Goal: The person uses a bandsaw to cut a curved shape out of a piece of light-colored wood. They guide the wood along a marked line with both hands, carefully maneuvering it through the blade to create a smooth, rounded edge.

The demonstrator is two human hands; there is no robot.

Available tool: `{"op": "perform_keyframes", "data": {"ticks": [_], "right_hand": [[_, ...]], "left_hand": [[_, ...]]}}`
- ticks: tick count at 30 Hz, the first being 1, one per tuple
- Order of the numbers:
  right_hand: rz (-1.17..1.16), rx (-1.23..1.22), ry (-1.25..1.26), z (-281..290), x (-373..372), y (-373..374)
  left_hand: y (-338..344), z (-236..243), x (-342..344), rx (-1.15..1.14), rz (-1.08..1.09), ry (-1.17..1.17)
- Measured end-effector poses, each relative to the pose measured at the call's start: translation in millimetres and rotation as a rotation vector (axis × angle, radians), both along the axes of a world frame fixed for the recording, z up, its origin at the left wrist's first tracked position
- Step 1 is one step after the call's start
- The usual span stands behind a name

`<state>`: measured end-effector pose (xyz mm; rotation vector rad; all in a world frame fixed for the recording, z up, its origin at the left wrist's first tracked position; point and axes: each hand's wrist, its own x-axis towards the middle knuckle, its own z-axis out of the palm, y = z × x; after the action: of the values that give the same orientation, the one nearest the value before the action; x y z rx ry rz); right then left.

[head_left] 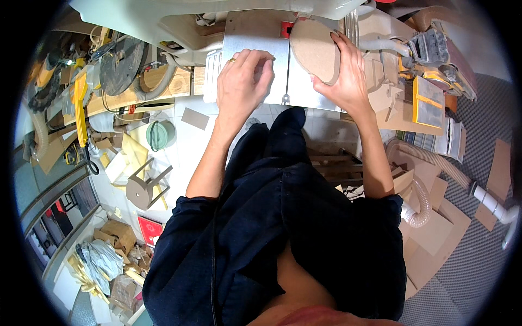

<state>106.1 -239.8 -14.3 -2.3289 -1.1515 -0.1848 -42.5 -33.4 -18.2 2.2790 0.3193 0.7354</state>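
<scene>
A tan, rounded flat board (pixel 314 46), apparently fibreboard, lies over the right part of a silver metal machine table (pixel 299 95) with a slot down it. My right hand (pixel 345 81) grips that board, fingers along its right edge, thumb at its lower edge. On the table's left part is my left hand (pixel 244 79), curled, fingertips bent down near the slot; whether anything is under them I cannot see. A small red plate (pixel 286 30) shows just left of the board's top.
Machine housing (pixel 185 13) overhangs the table. Power tools (pixel 117 68) crowd the left bench; a sander (pixel 440 65) is at right. A stool (pixel 141 187), bin (pixel 156 135) and piled scraps (pixel 109 261) are on the left floor, hoses (pixel 435 165) and board offcuts (pixel 435 233) at lower right.
</scene>
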Motion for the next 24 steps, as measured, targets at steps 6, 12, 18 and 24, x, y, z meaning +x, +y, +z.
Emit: {"op": "perform_keyframes", "data": {"ticks": [6,12,18,24], "right_hand": [[-0.003,-0.004,-0.008,0.2,0.7,0.3],[-0.010,-0.004,-0.005,0.0,0.3,0.6],[-0.014,-0.006,-0.006,-0.5,0.4,0.6],[0.007,-0.003,-0.018,0.6,0.6,-0.3]], "left_hand": [[0.0,1.0,0.4,0.001,0.002,0.001],[-0.3,0.8,0.6,0.014,0.006,0.000],[-1.1,2.9,0.0,0.001,0.011,0.014],[-0.9,3.0,0.2,-0.012,0.012,0.013]]}}
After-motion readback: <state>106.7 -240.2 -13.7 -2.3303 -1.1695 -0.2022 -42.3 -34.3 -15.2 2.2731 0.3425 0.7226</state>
